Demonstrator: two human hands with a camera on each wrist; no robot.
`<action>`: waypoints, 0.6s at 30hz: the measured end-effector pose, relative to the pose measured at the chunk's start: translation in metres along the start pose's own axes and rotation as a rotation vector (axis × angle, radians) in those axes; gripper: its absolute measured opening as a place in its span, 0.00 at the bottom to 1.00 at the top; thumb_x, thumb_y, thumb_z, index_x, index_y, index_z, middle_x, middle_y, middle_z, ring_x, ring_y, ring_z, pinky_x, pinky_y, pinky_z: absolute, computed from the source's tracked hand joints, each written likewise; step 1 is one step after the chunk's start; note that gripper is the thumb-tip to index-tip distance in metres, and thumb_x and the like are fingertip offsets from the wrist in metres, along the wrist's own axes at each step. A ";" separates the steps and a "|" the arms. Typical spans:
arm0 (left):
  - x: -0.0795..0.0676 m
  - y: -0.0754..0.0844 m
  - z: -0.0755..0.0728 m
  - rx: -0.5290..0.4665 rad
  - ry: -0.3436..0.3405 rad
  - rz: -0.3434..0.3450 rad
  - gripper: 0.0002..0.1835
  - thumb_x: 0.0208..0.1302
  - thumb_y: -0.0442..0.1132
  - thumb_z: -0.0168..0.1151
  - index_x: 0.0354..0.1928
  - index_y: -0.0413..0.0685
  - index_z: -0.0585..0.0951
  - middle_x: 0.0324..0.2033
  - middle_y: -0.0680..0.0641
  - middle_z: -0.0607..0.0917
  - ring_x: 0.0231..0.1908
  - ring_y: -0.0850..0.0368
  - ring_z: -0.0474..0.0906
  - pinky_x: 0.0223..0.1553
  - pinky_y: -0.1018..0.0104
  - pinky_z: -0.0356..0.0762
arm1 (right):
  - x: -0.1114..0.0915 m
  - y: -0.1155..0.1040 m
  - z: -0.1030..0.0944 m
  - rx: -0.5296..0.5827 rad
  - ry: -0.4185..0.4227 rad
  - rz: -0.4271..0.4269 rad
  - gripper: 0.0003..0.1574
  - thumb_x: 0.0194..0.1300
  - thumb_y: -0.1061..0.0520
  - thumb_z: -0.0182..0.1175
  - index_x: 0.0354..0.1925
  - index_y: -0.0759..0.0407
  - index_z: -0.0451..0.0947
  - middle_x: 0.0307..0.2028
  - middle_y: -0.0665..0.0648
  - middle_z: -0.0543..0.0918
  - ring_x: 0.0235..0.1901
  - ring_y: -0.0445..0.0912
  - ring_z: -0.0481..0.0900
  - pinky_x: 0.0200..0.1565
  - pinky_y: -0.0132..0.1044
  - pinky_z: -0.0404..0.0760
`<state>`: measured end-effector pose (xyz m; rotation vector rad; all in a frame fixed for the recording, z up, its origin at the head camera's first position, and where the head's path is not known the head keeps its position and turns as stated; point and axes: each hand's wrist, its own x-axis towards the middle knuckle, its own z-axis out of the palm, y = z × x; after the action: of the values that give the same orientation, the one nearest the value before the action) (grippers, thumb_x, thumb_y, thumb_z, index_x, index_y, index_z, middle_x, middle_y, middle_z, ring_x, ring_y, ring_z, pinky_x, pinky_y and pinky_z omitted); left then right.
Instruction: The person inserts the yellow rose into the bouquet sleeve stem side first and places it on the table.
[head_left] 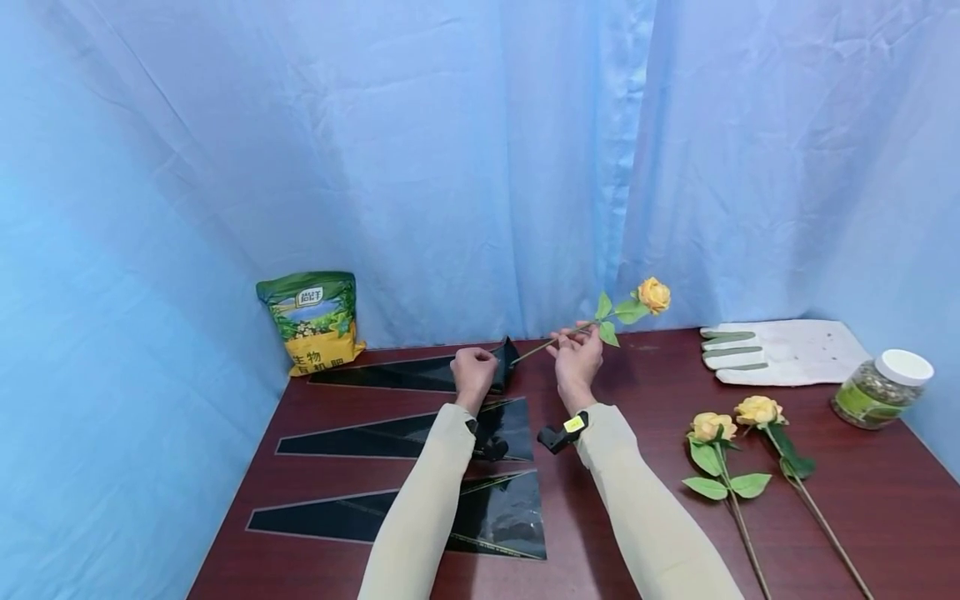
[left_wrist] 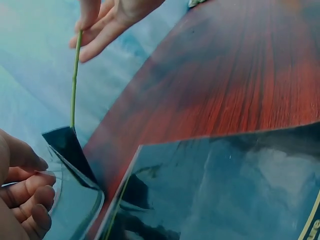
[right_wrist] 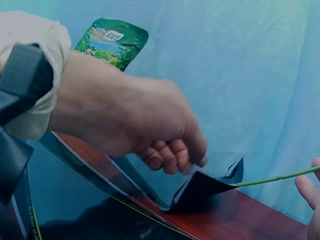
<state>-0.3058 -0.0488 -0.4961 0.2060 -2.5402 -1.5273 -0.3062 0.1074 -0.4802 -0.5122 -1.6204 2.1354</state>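
Observation:
At the back of the table, my left hand (head_left: 472, 373) pinches the clear edge of a black tapered flower sleeve (head_left: 397, 375), whose wide end is lifted and gapes. My right hand (head_left: 577, 360) holds a yellow artificial rose (head_left: 654, 296) by its stem, with the bloom pointing up to the right and green leaves just above the fingers. In the left wrist view, the lower end of the green stem (left_wrist: 75, 80) reaches into the sleeve's opening and its tip is hidden there. The right wrist view shows the left thumb and forefinger together right at the sleeve's rim (right_wrist: 200, 177).
Two more black sleeves (head_left: 352, 437) lie flat in front, partly under my left arm. Two yellow roses (head_left: 712, 427) lie at the right. Behind them are a white work glove (head_left: 795, 350) and a white-lidded jar (head_left: 873, 396). A green and yellow bag (head_left: 315, 321) stands at the back left.

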 end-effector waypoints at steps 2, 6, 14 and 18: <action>-0.001 0.005 0.002 0.030 0.007 0.026 0.10 0.63 0.34 0.60 0.29 0.42 0.89 0.27 0.43 0.88 0.31 0.51 0.81 0.42 0.55 0.82 | -0.001 0.001 0.000 -0.003 0.002 0.000 0.17 0.69 0.73 0.52 0.51 0.58 0.67 0.39 0.56 0.78 0.49 0.59 0.85 0.46 0.46 0.88; -0.002 0.014 0.007 0.062 0.007 0.055 0.09 0.64 0.35 0.61 0.31 0.44 0.90 0.28 0.45 0.89 0.29 0.54 0.82 0.39 0.58 0.82 | -0.003 0.004 0.002 -0.005 0.005 -0.004 0.17 0.69 0.72 0.54 0.53 0.59 0.67 0.41 0.59 0.79 0.47 0.57 0.86 0.46 0.45 0.88; -0.003 0.027 0.012 0.058 0.018 0.064 0.08 0.62 0.34 0.63 0.30 0.44 0.90 0.27 0.45 0.90 0.28 0.56 0.82 0.36 0.61 0.82 | -0.009 0.007 0.005 -0.011 -0.040 -0.026 0.12 0.74 0.65 0.51 0.54 0.60 0.67 0.47 0.69 0.79 0.40 0.43 0.85 0.51 0.51 0.85; -0.004 0.032 0.014 0.059 0.043 0.085 0.07 0.60 0.34 0.64 0.30 0.44 0.90 0.26 0.46 0.90 0.27 0.56 0.83 0.35 0.63 0.82 | -0.012 0.007 0.008 -0.019 -0.051 -0.033 0.09 0.74 0.64 0.51 0.51 0.61 0.70 0.47 0.71 0.81 0.37 0.41 0.86 0.50 0.50 0.86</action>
<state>-0.3062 -0.0211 -0.4744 0.1346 -2.5277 -1.4037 -0.3012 0.0930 -0.4846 -0.4373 -1.6663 2.1268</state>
